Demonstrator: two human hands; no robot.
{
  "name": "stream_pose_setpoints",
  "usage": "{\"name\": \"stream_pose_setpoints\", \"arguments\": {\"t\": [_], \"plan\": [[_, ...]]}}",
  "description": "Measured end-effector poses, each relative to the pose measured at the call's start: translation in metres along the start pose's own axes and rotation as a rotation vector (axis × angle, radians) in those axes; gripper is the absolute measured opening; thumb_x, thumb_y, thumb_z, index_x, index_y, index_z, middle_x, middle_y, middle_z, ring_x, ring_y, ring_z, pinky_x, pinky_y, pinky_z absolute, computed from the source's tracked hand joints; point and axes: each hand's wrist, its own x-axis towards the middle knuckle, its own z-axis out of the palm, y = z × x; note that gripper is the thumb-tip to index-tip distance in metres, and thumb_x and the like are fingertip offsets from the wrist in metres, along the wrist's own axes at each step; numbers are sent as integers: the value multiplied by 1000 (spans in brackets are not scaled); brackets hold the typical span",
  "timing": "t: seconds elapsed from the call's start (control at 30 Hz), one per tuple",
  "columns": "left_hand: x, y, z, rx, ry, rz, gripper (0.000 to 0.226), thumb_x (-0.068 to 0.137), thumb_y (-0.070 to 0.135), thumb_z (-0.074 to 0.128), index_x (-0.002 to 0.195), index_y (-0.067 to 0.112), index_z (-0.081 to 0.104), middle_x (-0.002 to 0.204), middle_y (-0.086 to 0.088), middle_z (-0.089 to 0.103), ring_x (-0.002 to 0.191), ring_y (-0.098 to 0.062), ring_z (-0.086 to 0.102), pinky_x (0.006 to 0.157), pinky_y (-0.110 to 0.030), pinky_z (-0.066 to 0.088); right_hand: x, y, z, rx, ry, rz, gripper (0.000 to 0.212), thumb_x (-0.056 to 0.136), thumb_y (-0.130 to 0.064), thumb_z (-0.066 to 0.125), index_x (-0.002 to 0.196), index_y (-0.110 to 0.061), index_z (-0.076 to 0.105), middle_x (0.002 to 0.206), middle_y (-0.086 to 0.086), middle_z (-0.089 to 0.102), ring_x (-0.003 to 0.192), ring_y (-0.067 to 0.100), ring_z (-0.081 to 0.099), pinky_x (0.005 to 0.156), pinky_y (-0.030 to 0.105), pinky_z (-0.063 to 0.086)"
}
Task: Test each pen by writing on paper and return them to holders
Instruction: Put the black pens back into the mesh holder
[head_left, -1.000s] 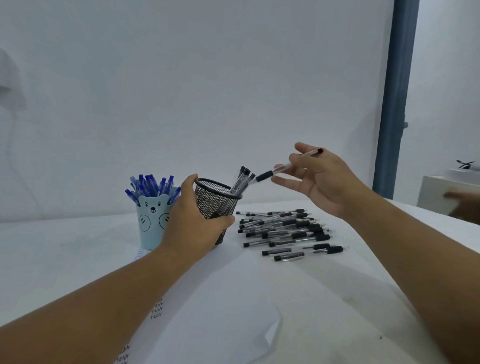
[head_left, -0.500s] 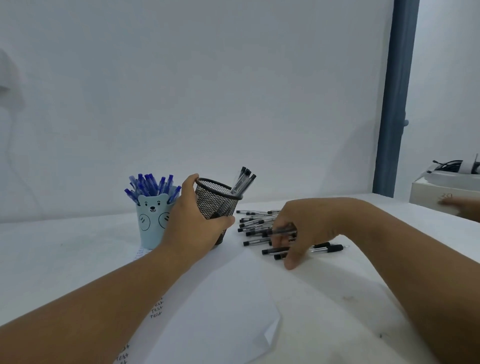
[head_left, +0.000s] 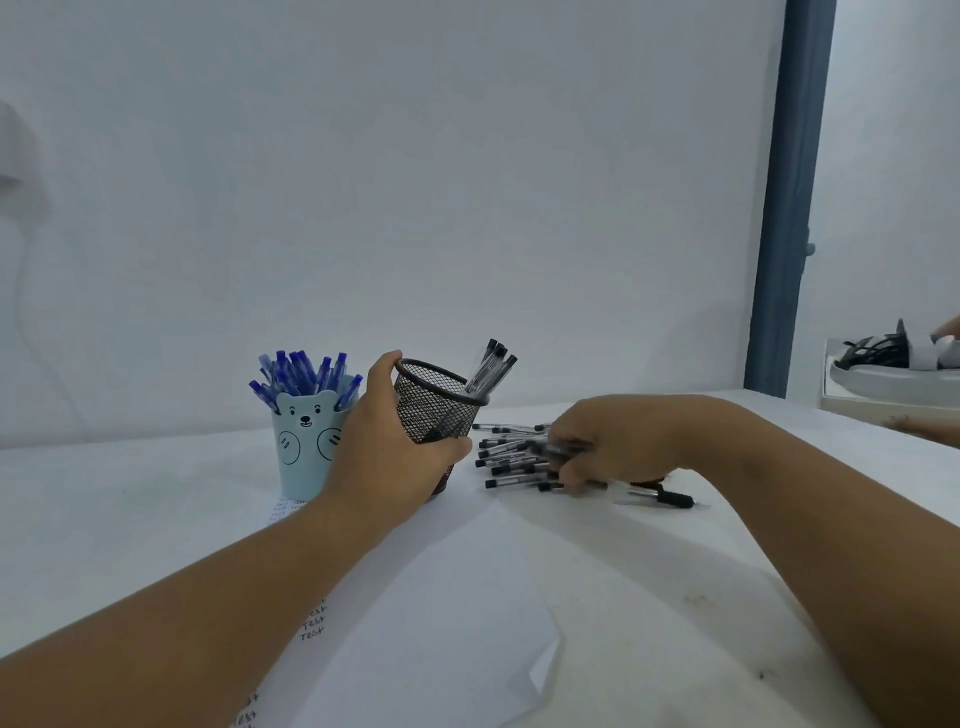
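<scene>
My left hand grips the black mesh holder, which leans a little toward the right and has a few black pens standing in it. Just left of it stands a light blue bear-face cup full of blue pens. To the right, a heap of black pens lies on the table. My right hand lies over that heap with its fingers curled around a black pen. A white sheet of paper with "Test" written along its left edge lies in front of me.
The white table runs back to a plain wall. At the far right sit a white box holding a black item, another person's hand on the table edge, and a blue-grey door frame.
My right hand dropped a black pen into the mesh holder, then came down onto the heap and closed its fingers on another pen. My left hand stayed on the holder.
</scene>
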Motion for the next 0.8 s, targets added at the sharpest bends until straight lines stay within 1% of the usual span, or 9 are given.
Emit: {"name": "stream_pose_setpoints", "arguments": {"t": [0.07,0.17,0.3,0.37,0.47,0.53,0.63,0.73,0.8], "plan": [[0,0,0,2,-9,15,104,67,23,91,149,38,29,112,13,61,101,-11,63,90,-32,51,1,3,-5,146,138,-21,12,95,-24,61,83,-24,61,77,-8,68,73,12,61,71,33,47],[-1,-1,-1,43,-38,51,104,69,24,91,150,38,28,115,11,61,102,-10,62,87,-29,50,3,2,-13,488,459,-49,11,101,-17,55,94,-26,56,84,-3,68,76,17,67,78,37,53],[-4,-1,0,110,-69,96,105,69,30,90,150,42,25,125,7,59,110,-14,60,96,-37,52,5,-7,-20,967,893,-182,24,100,-1,53,107,-23,47,95,10,63,70,26,72,76,53,61],[-6,0,0,128,-95,113,105,67,36,88,149,45,24,127,8,59,111,-15,61,96,-40,53,1,-9,-23,1133,1063,-285,28,100,5,50,114,-17,41,98,12,59,71,29,71,72,52,62],[-10,4,0,152,-117,143,103,63,45,82,147,51,22,127,8,60,117,-17,61,95,-47,54,-4,-15,-25,1278,1291,-371,32,100,8,48,119,-15,34,102,12,56,78,32,73,78,46,62],[-12,6,2,182,-118,169,103,67,42,84,149,49,22,132,8,57,128,-12,53,102,-46,50,-5,-23,-24,1396,1355,-366,34,100,8,49,118,-14,31,104,13,56,83,35,74,81,46,62],[-15,10,3,190,-120,203,103,70,39,85,150,47,22,135,9,55,131,-8,49,106,-44,47,-2,-40,-17,1491,1299,-346,34,101,6,49,117,-17,30,107,15,56,87,33,75,84,45,62],[-16,13,5,182,-121,223,102,67,46,81,150,48,22,134,10,56,130,-9,51,104,-45,48,7,-53,-4,1458,1209,-346,33,102,4,49,116,-19,31,104,12,59,89,26,75,89,39,60],[-17,15,6,183,-114,233,102,68,46,82,150,47,22,134,10,57,129,-9,51,104,-44,49,12,-55,5,1339,1191,-309,32,101,-1,52,117,-20,32,103,9,66,95,20,74,91,31,57]]}}
